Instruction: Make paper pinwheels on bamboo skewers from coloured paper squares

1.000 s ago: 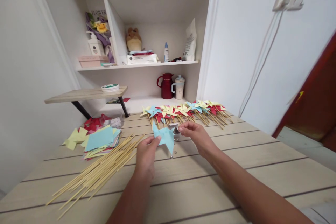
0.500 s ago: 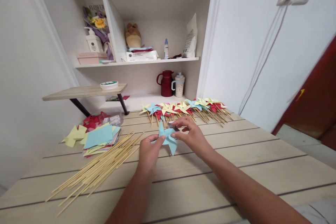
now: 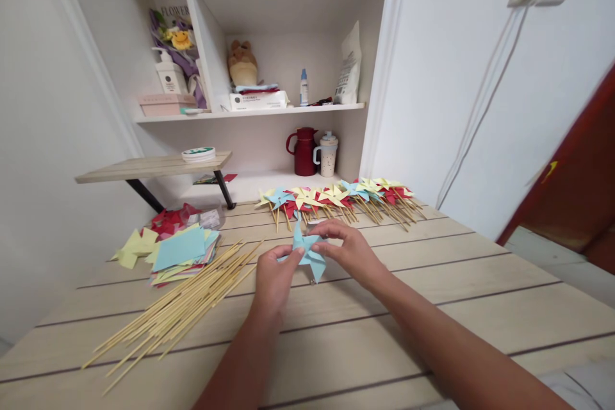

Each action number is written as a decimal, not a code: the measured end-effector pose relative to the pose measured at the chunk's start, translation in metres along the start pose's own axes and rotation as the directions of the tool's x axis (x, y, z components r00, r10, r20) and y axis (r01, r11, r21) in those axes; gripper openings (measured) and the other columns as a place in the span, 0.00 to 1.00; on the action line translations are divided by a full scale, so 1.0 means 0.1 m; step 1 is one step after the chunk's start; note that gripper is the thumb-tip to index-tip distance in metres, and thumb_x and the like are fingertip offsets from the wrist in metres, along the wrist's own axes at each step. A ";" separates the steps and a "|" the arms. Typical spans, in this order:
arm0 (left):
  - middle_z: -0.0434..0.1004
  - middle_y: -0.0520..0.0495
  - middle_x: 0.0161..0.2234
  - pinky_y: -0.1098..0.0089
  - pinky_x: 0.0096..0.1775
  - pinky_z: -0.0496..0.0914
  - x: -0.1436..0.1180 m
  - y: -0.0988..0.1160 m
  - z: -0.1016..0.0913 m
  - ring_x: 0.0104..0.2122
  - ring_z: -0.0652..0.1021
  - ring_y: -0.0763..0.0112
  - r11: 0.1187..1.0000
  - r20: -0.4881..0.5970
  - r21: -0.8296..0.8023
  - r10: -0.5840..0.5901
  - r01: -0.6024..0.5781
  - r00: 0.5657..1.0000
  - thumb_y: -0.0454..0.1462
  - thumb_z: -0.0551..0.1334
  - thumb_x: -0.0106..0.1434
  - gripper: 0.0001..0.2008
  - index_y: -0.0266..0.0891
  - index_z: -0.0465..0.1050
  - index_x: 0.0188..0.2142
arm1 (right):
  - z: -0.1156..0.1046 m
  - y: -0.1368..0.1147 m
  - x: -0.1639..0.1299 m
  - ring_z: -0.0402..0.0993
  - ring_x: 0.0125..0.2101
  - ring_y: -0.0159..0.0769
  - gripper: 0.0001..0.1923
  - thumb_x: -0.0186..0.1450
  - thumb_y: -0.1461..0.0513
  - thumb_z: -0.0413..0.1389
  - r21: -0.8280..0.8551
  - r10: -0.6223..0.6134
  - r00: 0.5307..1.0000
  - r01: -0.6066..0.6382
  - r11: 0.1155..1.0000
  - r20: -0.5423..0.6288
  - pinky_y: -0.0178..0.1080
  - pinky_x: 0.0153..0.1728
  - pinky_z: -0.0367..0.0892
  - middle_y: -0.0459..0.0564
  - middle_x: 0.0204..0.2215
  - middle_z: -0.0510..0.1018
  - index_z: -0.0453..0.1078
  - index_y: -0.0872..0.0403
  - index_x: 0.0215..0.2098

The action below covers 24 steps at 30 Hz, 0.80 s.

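1. L hand (image 3: 275, 277) at table centre; thumb + fingers pinched on the 9 o'clock edge of a light-blue paper pinwheel (image 3: 307, 250).
2. R hand (image 3: 350, 250) just at 3 o'clock of the pinwheel; fingers closed on its top/centre fold; whether they also hold sth small there, can't tell.
3. Pinwheel held just above the table (image 3: 432, 295), between both hands; one blade points up to 12 o'clock, one down to 6.
4. At 12 o'clock of the hands: row of finished pinwheels (image 3: 336, 195) on sticks, red/yellow/blue, laid along the far table edge.
5. At 9 o'clock: loose bundle of bamboo skewers (image 3: 177, 311), fanned diag.; beyond it at 10 o'clock a stack of coloured paper squares (image 3: 180, 250), blue sheet on top; red scraps behind.
6. Far 12 o'clock: white shelf unit w/ red jug (image 3: 302, 152) + lidded mug (image 3: 327, 155) on the lower ledge.
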State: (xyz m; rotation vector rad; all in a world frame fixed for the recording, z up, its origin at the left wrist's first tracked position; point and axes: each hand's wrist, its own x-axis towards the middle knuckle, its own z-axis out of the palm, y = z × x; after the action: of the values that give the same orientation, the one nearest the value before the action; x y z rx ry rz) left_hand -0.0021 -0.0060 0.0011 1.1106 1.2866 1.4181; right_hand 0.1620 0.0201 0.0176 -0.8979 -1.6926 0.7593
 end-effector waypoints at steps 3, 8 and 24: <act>0.82 0.43 0.31 0.66 0.40 0.67 0.02 0.01 -0.02 0.33 0.77 0.63 0.999 -0.042 -0.041 -0.012 0.010 0.999 0.44 0.71 0.47 0.16 0.34 0.80 0.32 | -0.02 0.01 0.01 0.72 0.40 0.38 0.18 0.55 0.61 0.64 0.041 0.057 0.998 -0.056 0.998 -0.032 0.45 0.44 0.68 0.50 0.44 0.75 0.74 0.48 0.44; 0.82 0.44 0.31 0.66 0.42 0.66 0.04 0.01 -0.05 0.34 0.77 0.65 0.994 -0.064 -0.106 -0.028 0.021 0.998 0.43 0.71 0.47 0.15 0.34 0.80 0.31 | -0.06 0.09 0.04 0.68 0.28 0.32 0.19 0.54 0.61 0.65 0.202 0.152 0.988 -0.153 0.967 0.020 0.39 0.33 0.67 0.43 0.31 0.71 0.70 0.50 0.43; 0.82 0.46 0.30 0.68 0.40 0.66 -0.04 0.05 0.01 0.32 0.77 0.64 1.000 0.075 0.003 -0.016 0.016 0.997 0.43 0.71 0.49 0.13 0.37 0.81 0.30 | 0.00 0.09 0.01 0.63 0.22 0.29 0.19 0.54 0.59 0.65 0.167 0.145 0.981 -0.166 0.972 0.130 0.35 0.27 0.62 0.38 0.21 0.65 0.72 0.52 0.44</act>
State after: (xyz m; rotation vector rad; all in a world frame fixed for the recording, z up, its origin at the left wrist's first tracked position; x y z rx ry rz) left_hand -0.0005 -0.0102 0.0056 1.1423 1.2414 1.3512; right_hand 0.1632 0.0252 0.0106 -0.8821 -1.6390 1.0703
